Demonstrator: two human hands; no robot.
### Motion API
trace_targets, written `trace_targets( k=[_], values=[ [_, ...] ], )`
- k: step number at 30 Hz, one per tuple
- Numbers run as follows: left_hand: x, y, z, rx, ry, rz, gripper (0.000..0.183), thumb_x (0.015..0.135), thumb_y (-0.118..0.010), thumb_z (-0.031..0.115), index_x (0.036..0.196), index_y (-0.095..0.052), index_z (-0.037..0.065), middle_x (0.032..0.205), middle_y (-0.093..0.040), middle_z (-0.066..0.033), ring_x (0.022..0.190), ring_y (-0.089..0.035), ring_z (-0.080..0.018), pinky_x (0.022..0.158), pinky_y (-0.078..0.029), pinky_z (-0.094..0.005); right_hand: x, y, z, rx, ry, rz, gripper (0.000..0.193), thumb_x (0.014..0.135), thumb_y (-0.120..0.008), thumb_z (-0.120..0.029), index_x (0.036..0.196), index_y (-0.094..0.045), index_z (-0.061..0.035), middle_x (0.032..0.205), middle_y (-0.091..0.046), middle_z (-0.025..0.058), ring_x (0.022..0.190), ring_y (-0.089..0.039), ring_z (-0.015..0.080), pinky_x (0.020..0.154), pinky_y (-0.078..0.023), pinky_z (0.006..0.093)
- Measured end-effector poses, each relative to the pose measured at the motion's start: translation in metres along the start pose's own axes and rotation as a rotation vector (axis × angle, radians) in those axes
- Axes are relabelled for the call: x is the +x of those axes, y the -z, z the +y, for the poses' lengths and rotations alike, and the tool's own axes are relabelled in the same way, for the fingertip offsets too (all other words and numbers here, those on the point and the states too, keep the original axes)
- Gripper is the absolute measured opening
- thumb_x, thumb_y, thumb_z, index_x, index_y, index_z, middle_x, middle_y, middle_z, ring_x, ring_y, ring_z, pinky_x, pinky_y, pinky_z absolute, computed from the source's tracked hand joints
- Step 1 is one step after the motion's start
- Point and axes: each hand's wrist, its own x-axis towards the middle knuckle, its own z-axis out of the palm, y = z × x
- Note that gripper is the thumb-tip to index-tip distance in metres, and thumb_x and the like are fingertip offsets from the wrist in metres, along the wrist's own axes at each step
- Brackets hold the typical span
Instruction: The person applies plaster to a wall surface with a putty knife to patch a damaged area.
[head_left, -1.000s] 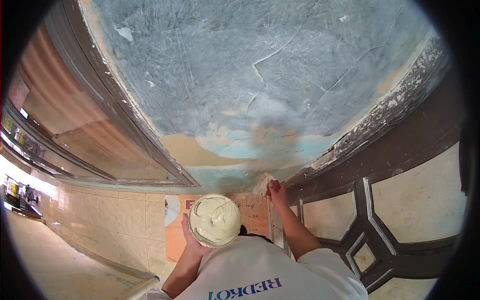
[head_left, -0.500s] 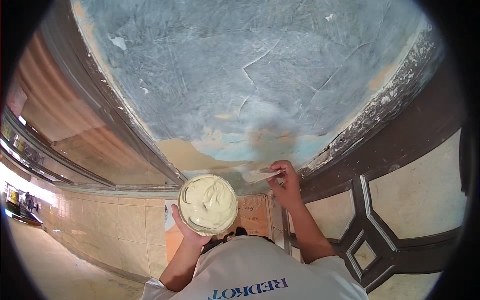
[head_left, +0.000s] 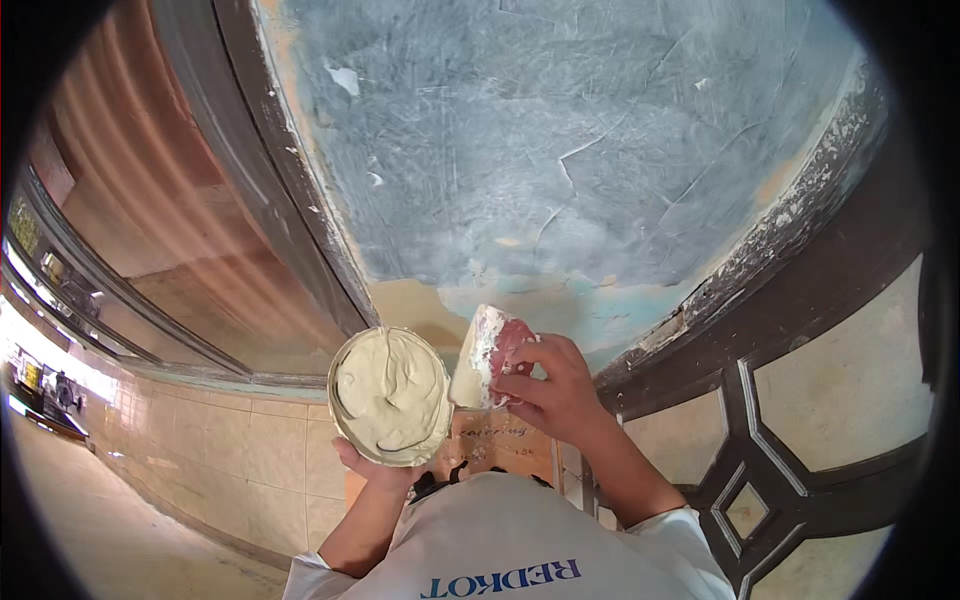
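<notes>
Supported from beneath by my left hand [head_left: 376, 468] is a round tub [head_left: 338, 428] filled with creamy, pale yellow putty [head_left: 395, 395]. The putty's surface is swirled and has a dip in it. My right hand [head_left: 560, 390] pinches a red putty spreader [head_left: 512, 345] by its edge, fingers closed on it. White and pale yellow putty coats the spreader's broad side nearest the tub. The spreader stands just right of the tub's rim, in front of the wall's lower part. Most of my left fingers are hidden under the tub.
A grey, patchy wall [head_left: 560, 130] with cracks and bare spots rises ahead, with beige and light blue patches low down. Dark frames border it, a chipped edge [head_left: 740, 255] on the right. A panelled dark door [head_left: 800, 480] is at right, a glass pane with curtain [head_left: 190, 200] at left.
My right hand has drawn the spreader back from the wall, leftward toward the tub, and turned its broad face into view. The tub has shifted slightly left and tilted. The view has swung left.
</notes>
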Motion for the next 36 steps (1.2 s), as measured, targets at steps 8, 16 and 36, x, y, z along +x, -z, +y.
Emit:
trace_targets(
  k=[8, 16, 36],
  values=[
    [-0.002, 0.010, 0.019, 0.000, 0.112, 0.042, 0.100, 0.079, -0.040, 0.081, 0.151, -0.025, 0.013, 0.152, -0.032, -0.0124, 0.136, -0.038, -0.0335, 0.108, -0.039, -0.0506, 0.032, -0.025, -0.013, -0.217, 0.160, 0.225, 0.019, 0.067, -0.071, -0.014, 0.085, -0.065, -0.0206, 0.101, -0.058, -0.0027, 0.095, -0.057, 0.0224, 0.090, -0.049, 0.0419],
    [-0.002, 0.030, 0.028, -0.167, 0.577, 0.083, 0.093, 0.084, -0.035, 0.077, 0.150, -0.029, 0.011, 0.151, -0.035, -0.0163, 0.133, -0.041, -0.0362, 0.106, -0.040, -0.0531, 0.046, -0.036, -0.018, -0.239, 0.288, 0.195, 0.018, 0.069, -0.070, -0.013, 0.084, -0.061, -0.0186, 0.101, -0.058, -0.0029, 0.100, -0.057, 0.0211, 0.092, -0.049, 0.0402],
    [-0.016, 0.012, 0.011, -0.146, 0.581, 0.066, 0.094, 0.080, -0.029, 0.082, 0.152, -0.024, 0.021, 0.154, -0.030, -0.0108, 0.138, -0.034, -0.0361, 0.108, -0.035, -0.0566, 0.084, -0.010, -0.062, -0.283, 0.064, -0.257, 0.040, 0.060, -0.081, -0.019, 0.094, -0.060, -0.0168, 0.083, -0.048, 0.0011, 0.083, -0.048, 0.0203, 0.074, -0.036, 0.0361]
  ],
)
